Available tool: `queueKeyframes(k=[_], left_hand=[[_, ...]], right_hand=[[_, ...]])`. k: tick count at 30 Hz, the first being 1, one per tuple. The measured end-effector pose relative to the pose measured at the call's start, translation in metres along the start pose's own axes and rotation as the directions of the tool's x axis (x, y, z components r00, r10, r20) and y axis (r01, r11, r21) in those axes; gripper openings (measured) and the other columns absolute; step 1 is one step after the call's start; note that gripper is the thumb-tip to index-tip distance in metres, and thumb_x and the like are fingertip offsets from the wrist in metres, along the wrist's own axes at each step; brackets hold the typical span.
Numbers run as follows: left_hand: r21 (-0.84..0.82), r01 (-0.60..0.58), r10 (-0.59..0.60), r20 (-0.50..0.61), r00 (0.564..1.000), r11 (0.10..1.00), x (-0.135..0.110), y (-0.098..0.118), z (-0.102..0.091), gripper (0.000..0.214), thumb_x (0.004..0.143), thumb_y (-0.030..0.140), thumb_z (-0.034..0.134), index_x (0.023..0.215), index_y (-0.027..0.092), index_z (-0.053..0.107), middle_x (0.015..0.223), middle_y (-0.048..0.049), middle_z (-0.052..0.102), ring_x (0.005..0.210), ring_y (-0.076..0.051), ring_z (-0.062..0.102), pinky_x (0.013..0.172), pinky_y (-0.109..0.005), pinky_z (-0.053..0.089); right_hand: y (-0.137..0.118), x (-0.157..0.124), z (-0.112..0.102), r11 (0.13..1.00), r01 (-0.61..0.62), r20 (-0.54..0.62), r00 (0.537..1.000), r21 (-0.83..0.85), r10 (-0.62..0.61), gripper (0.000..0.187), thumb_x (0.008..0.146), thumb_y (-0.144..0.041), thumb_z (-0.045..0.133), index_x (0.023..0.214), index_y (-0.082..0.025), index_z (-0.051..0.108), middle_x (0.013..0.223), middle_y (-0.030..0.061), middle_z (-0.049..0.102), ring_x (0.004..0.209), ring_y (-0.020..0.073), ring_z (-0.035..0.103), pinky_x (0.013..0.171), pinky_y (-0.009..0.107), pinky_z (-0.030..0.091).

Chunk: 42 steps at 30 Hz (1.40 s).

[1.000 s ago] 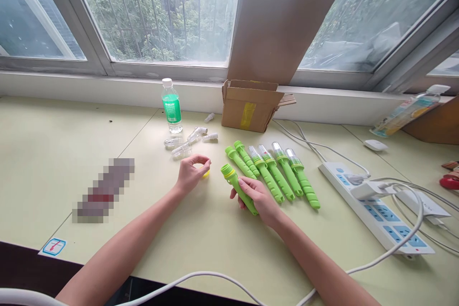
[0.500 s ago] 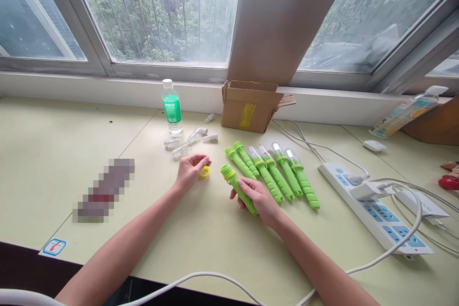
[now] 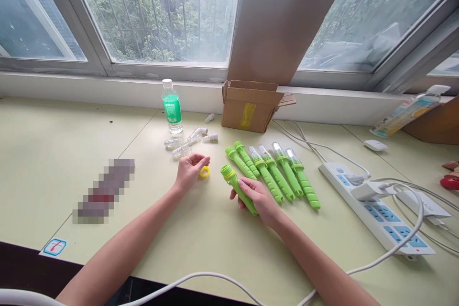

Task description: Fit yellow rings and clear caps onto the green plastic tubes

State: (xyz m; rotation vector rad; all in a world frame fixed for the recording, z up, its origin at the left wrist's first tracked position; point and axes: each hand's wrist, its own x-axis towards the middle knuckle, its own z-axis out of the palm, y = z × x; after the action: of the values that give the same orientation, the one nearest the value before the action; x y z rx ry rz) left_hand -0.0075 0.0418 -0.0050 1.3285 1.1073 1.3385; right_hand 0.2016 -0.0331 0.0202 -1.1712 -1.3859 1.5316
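Observation:
My right hand [image 3: 256,197] is closed round a green threaded tube [image 3: 236,184], held tilted with its threaded end up and to the left; a yellow ring circles its neck. My left hand [image 3: 191,170] is closed, thumb and fingers pinched; whatever may be between them is hidden. Just beside its fingertips is a yellow ring [image 3: 204,172]. Beyond my right hand lie two uncapped green tubes [image 3: 242,162] and several green tubes with clear caps [image 3: 275,172]. Loose clear caps [image 3: 182,150] lie past my left hand.
A bottle with a green label [image 3: 172,109] stands behind the caps, near a cardboard box [image 3: 251,107]. To the right are a power strip [image 3: 380,222] and white cables [image 3: 412,239]. A pixelated dark object [image 3: 103,191] lies left. Another bottle [image 3: 409,111] leans far right.
The view has shifted very slightly. Both hands and the green threaded tube hold practically the same positions.

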Motion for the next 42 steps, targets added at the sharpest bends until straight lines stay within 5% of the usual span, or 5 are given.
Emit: queueKeyframes(k=[5, 11, 21, 25, 42], left_hand=[[0.144, -0.126, 0.123, 0.033, 0.992, 0.981, -0.003, -0.002, 0.000, 0.024, 0.079, 0.039, 0.066, 0.083, 0.016, 0.061, 0.077, -0.0057, 0.070, 0.077, -0.019, 0.070, 0.071, -0.032, 0.057], [0.458, -0.308, 0.279, 0.131, 0.951, 0.834, -0.003, 0.000, 0.003, 0.055, 0.084, 0.031, 0.060, 0.135, 0.025, 0.042, 0.121, -0.0100, 0.063, 0.111, -0.024, 0.062, 0.087, -0.040, 0.054], [0.770, -0.420, 0.350, 0.271, 0.897, 0.481, 0.044, -0.012, 0.010, 0.035, 0.085, 0.024, 0.054, 0.119, 0.018, 0.053, 0.113, -0.0107, 0.063, 0.109, -0.028, 0.058, 0.090, -0.044, 0.048], [0.851, -0.403, 0.280, 0.318, 0.906, 0.336, 0.067, -0.010, 0.016, 0.037, 0.086, 0.023, 0.051, 0.122, 0.016, 0.050, 0.118, -0.0129, 0.060, 0.112, -0.029, 0.054, 0.092, -0.043, 0.045], [0.898, -0.369, 0.180, 0.333, 0.926, 0.238, 0.092, -0.030, 0.028, 0.044, 0.085, 0.020, 0.051, 0.128, 0.019, 0.045, 0.125, -0.0120, 0.055, 0.115, -0.029, 0.048, 0.095, -0.042, 0.038]], right_hand=[[0.000, 0.000, 0.000, 1.000, 0.000, -0.001, 1.000, -0.008, 0.000, 0.039, 0.085, -0.054, 0.052, 0.077, -0.017, 0.060, 0.067, 0.0020, 0.062, 0.047, 0.0115, 0.050, 0.046, 0.026, 0.037], [0.003, 0.001, 0.000, 1.000, 0.015, 0.008, 1.000, 0.011, -0.015, 0.037, 0.087, -0.053, 0.051, 0.080, -0.018, 0.060, 0.075, 0.0035, 0.066, 0.048, 0.0109, 0.050, 0.047, 0.025, 0.038], [0.010, 0.003, -0.001, 0.999, 0.028, 0.019, 0.999, 0.040, -0.028, 0.035, 0.088, -0.051, 0.049, 0.082, -0.018, 0.059, 0.076, 0.0025, 0.066, 0.047, 0.0102, 0.050, 0.046, 0.024, 0.038], [0.012, 0.003, -0.002, 0.999, 0.027, 0.017, 0.999, 0.045, -0.027, 0.034, 0.089, -0.050, 0.048, 0.082, -0.018, 0.058, 0.078, 0.0027, 0.066, 0.048, 0.0102, 0.050, 0.047, 0.024, 0.039], [0.011, 0.005, -0.002, 0.998, 0.043, 0.018, 0.999, 0.050, -0.043, 0.031, 0.090, -0.045, 0.048, 0.081, -0.018, 0.058, 0.076, 0.0033, 0.065, 0.048, 0.0100, 0.049, 0.045, 0.023, 0.038]])
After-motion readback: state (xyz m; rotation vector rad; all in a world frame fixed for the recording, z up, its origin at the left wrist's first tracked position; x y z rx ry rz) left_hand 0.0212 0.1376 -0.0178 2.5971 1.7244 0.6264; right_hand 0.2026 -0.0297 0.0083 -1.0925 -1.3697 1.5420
